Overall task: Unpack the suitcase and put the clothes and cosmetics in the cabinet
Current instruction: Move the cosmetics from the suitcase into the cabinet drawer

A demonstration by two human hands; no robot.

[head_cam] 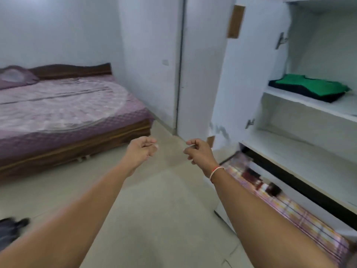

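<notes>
Both arms are reaching out over the pale floor [150,200], and neither is carrying anything: the left hand [142,149] is hanging with its fingers loosely curled, and the right hand [199,150], a thin band at its wrist, is doing the same just across from it. Folded clothes [309,88], a green piece lying on top of a dark one, are sitting on a middle shelf of the open white cabinet [301,149] at the right. Below, checked pink cloth [289,213] is showing in the lowest opening, blurred. A bed [63,111] with a purple quilted cover is standing against the far wall, a pillow [15,76] lying at its head.
</notes>
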